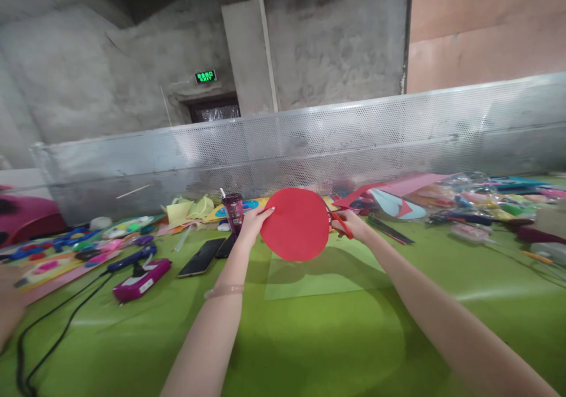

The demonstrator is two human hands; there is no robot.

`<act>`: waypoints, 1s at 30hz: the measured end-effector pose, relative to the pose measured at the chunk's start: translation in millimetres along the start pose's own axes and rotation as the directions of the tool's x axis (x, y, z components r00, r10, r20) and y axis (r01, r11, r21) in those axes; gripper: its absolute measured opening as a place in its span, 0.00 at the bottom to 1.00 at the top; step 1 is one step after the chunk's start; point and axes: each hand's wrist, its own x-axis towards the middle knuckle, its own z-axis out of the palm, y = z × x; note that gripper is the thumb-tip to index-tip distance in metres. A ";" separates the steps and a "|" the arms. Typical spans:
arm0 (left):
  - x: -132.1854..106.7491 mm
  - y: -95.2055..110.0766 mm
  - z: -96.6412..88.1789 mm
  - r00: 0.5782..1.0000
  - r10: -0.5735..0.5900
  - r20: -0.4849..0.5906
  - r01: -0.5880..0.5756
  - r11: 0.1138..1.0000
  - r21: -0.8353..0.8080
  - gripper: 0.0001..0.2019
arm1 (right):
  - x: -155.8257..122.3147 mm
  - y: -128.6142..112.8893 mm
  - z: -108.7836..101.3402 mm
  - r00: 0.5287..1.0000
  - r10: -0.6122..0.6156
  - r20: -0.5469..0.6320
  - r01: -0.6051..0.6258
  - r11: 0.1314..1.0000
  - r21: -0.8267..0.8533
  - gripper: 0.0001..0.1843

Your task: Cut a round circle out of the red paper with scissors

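Observation:
A red paper disc [294,224] is held upright above the green table [309,338]. My left hand [253,222] pinches its left edge, fingers closed on the paper. My right hand [349,223] grips red-handled scissors [340,219] at the disc's right edge. A light green sheet [322,276] lies flat on the table just under the disc.
Two dark phones [207,255] and a purple cup with a straw [233,209] sit left of the disc. A magenta device [141,280] with black cables lies further left. Coloured paper and craft packets [464,202] crowd the right back. A perforated metal barrier [309,143] runs behind the table.

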 end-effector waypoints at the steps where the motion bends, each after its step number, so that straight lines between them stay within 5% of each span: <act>1: -0.1 0.2 0.0 1.000 -0.004 -0.001 0.004 1.000 0.002 0.19 | 0.3 0.8 -0.2 1.000 -0.003 0.000 0.003 1.000 -0.005 0.10; 30: 0.5 -1.9 -2.9 1.000 0.006 0.012 -0.006 0.999 0.043 0.20 | -2.7 -3.8 -2.7 0.999 0.007 -0.039 -0.010 0.997 -0.073 0.12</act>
